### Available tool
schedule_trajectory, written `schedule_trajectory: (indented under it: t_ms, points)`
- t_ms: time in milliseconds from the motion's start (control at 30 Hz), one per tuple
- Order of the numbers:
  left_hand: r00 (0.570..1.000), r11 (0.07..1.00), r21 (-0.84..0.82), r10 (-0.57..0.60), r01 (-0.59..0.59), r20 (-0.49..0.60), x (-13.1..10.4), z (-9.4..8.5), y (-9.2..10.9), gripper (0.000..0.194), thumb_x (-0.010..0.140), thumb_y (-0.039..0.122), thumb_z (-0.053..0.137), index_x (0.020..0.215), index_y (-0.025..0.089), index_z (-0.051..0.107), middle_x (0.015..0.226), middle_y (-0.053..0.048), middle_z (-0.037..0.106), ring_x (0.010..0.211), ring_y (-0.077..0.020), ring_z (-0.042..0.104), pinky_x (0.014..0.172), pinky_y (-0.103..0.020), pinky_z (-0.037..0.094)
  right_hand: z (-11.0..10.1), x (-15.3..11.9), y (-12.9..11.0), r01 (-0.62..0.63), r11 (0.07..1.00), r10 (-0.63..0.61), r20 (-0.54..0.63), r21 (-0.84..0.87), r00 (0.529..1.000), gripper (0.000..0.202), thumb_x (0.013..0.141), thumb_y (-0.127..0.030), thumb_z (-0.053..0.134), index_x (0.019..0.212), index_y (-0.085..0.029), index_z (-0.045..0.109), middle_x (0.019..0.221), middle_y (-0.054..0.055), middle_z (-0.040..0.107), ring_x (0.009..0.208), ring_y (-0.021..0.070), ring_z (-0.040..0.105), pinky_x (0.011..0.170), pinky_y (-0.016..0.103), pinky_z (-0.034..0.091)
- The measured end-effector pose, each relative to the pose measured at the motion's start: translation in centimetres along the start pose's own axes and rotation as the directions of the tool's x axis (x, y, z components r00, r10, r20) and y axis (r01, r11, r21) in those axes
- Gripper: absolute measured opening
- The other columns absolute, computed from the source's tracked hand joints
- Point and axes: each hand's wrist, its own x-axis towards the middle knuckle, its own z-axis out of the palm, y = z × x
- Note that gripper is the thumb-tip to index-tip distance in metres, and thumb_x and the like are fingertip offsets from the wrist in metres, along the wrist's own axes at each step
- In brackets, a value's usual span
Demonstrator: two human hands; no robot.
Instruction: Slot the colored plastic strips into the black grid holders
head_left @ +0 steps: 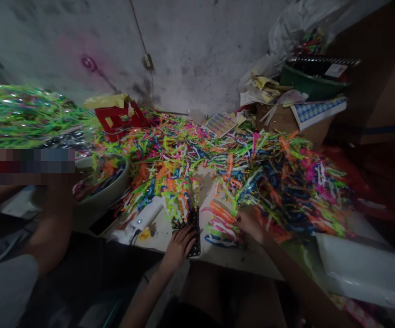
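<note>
My left hand [181, 242] lies with fingers apart on a black perforated tray [194, 246] at the table's front edge. Bright orange, green and white strips [179, 200] cover the tray's far part. To the right, my right hand [250, 221] is at the edge of a small row of orange, pink, white and blue strips [221, 225]. Its fingers are bent together beside the strips; what they hold, if anything, is too small and dark to make out.
Coloured strips [200, 141] heap across the table. At left, a person's arm [56, 218] is near a round bowl [124, 177]. A red basket [119, 118], a white device [146, 214], a green tub [310, 82] and a white plastic-wrapped package [364, 269] surround the work area.
</note>
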Motion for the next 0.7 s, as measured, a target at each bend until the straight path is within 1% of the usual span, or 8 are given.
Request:
schedule_trajectory:
  t_ms: [100,167,233,300,433,567,700]
  points:
    - [0.998,0.998,0.018,-0.059,0.059,0.004,-1.1,-0.1,0.4,0.038,0.093,0.038,0.041,0.127,0.023,0.048,0.135,-0.007,0.051,0.125,-0.0218,0.046,0.101,-0.044,0.041,-0.1,-0.3,-0.2,0.014,0.999,-0.014,-0.008,-0.044,1.000,0.013,0.075,-0.015,0.059,0.083,-0.014,0.068,0.081,0.007,0.070,0.073,0.0152,0.061,0.058,0.021,0.032]
    - [0.998,0.998,0.042,-0.055,0.054,0.007,-1.8,0.1,0.3,0.045,0.091,0.042,0.045,0.132,0.022,0.044,0.138,-0.008,0.048,0.127,-0.0231,0.043,0.103,-0.045,0.040,-0.1,-0.4,-0.2,0.028,0.998,-0.029,-0.015,-0.061,0.999,0.013,0.076,-0.014,0.056,0.082,-0.014,0.068,0.080,0.006,0.069,0.072,0.0148,0.061,0.057,0.021,0.031]
    - [0.999,0.997,0.065,-0.034,0.033,0.008,-2.2,0.4,0.0,0.050,0.090,0.045,0.046,0.134,0.022,0.042,0.139,-0.009,0.046,0.129,-0.0240,0.041,0.104,-0.045,0.039,0.1,-0.4,-0.1,0.029,0.997,-0.029,-0.012,-0.065,0.999,0.013,0.078,-0.017,0.055,0.080,-0.015,0.068,0.075,0.005,0.069,0.069,0.0144,0.061,0.056,0.021,0.031]
    - [1.000,0.997,0.075,-0.014,0.013,0.012,-2.4,0.5,-0.5,0.050,0.090,0.044,0.045,0.135,0.023,0.040,0.140,-0.008,0.045,0.130,-0.0236,0.039,0.105,-0.045,0.038,0.5,-0.3,0.0,0.025,0.999,-0.025,-0.003,-0.023,1.000,0.012,0.077,-0.019,0.057,0.078,-0.015,0.069,0.075,0.005,0.068,0.070,0.0148,0.061,0.057,0.021,0.033]
    - [0.999,0.996,0.082,0.027,-0.031,0.047,-2.2,0.3,-1.3,0.044,0.093,0.039,0.041,0.135,0.026,0.041,0.140,-0.006,0.046,0.130,-0.0218,0.040,0.105,-0.045,0.038,1.5,0.0,0.1,-0.002,0.991,0.006,-0.027,0.136,1.000,0.015,0.075,-0.015,0.056,0.083,-0.015,0.069,0.085,0.006,0.069,0.080,0.0163,0.062,0.065,0.021,0.038]
    - [0.997,0.994,0.094,0.041,-0.048,0.073,-2.1,0.0,-1.6,0.043,0.094,0.036,0.039,0.136,0.027,0.040,0.140,-0.004,0.046,0.130,-0.0215,0.040,0.104,-0.046,0.039,2.6,0.2,0.0,-0.036,0.984,0.042,-0.027,0.175,0.999,0.009,0.072,-0.018,0.060,0.078,-0.015,0.066,0.079,0.004,0.068,0.074,0.0158,0.061,0.061,0.021,0.039]
    - [0.996,0.994,0.102,0.044,-0.051,0.076,-2.1,0.0,-1.5,0.043,0.094,0.035,0.038,0.137,0.025,0.039,0.141,-0.005,0.045,0.130,-0.0209,0.040,0.105,-0.046,0.039,2.6,-0.3,-0.2,-0.054,0.978,0.064,-0.045,0.202,0.997,0.010,0.070,-0.025,0.064,0.074,-0.016,0.061,0.069,0.001,0.064,0.065,0.0144,0.057,0.056,0.021,0.036]
